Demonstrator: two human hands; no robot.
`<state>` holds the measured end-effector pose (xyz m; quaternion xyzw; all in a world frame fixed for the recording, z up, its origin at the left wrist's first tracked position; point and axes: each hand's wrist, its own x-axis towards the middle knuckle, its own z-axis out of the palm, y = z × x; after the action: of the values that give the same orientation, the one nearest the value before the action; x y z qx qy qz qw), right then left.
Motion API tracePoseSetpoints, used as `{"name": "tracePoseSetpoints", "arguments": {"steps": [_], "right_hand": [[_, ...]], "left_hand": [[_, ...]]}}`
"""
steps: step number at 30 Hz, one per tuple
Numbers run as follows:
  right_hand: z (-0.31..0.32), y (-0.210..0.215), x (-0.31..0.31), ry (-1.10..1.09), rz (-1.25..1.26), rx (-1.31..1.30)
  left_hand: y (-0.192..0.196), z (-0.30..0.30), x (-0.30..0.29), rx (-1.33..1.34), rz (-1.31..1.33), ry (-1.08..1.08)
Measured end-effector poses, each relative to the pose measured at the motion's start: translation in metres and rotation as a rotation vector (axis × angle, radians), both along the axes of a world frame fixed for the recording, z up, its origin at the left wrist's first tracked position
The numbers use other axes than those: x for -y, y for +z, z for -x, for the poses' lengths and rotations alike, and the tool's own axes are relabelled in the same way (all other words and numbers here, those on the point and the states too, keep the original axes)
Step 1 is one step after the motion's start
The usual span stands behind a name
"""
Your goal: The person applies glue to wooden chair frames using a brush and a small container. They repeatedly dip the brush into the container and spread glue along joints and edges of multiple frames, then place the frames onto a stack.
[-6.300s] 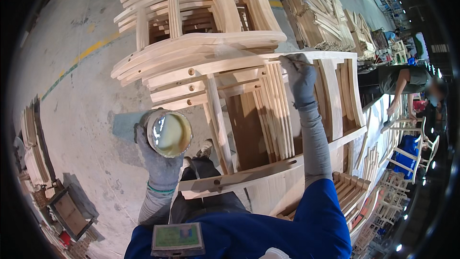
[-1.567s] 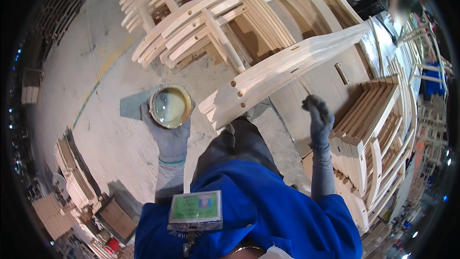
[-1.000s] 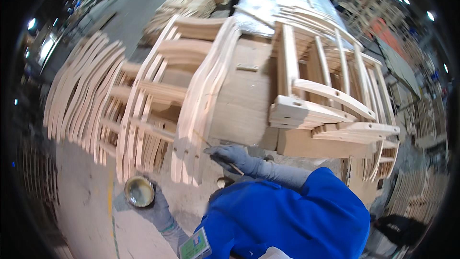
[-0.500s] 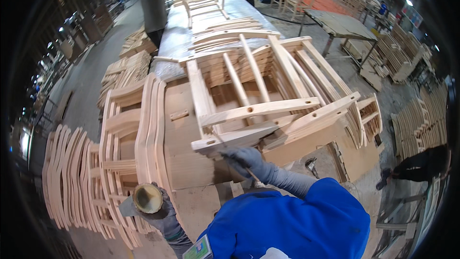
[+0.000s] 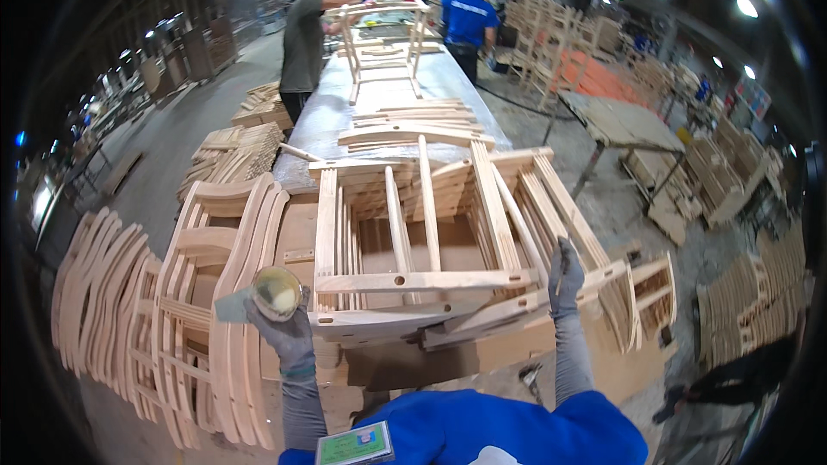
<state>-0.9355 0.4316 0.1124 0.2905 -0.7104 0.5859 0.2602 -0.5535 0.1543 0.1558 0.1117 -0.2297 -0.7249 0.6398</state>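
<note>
- Beside a stack of unfinished wooden chair frames, the gloved left hand has its fingers clenched around a small round tin.
- Gloved right hand grasps a frame rail.

— Can you see what's in that round tin?
— No, it's blurred. The chair frames run off left, and the far workers are too small.

Grey gloves, grey sleeves, blue top, green chest card.
</note>
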Motion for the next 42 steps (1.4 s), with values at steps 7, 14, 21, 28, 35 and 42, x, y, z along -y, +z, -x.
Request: {"name": "tracePoseSetpoints", "arguments": {"steps": [7,14,21,28,35,42], "right_hand": [[0.021,-0.010,-0.006,-0.099,-0.102,0.192],[0.024,-0.015,-0.006,-0.050,0.005,0.210],[0.019,-0.011,-0.009,-0.105,-0.060,0.194],[0.018,-0.008,-0.006,-0.104,-0.116,0.208],[0.015,-0.006,-0.006,-0.036,-0.079,0.263],[0.015,-0.005,-0.007,-0.073,-0.112,0.231]], "left_hand": [[-0.039,0.014,0.036,0.116,-0.012,0.177],[-0.048,0.009,0.045,0.068,0.011,0.099],[-0.044,0.017,0.038,0.069,-0.068,0.144],[-0.043,0.011,0.039,0.100,-0.029,0.118],[-0.041,0.015,0.038,0.128,-0.121,0.172],[-0.038,0.017,0.035,0.088,-0.114,0.127]]}}
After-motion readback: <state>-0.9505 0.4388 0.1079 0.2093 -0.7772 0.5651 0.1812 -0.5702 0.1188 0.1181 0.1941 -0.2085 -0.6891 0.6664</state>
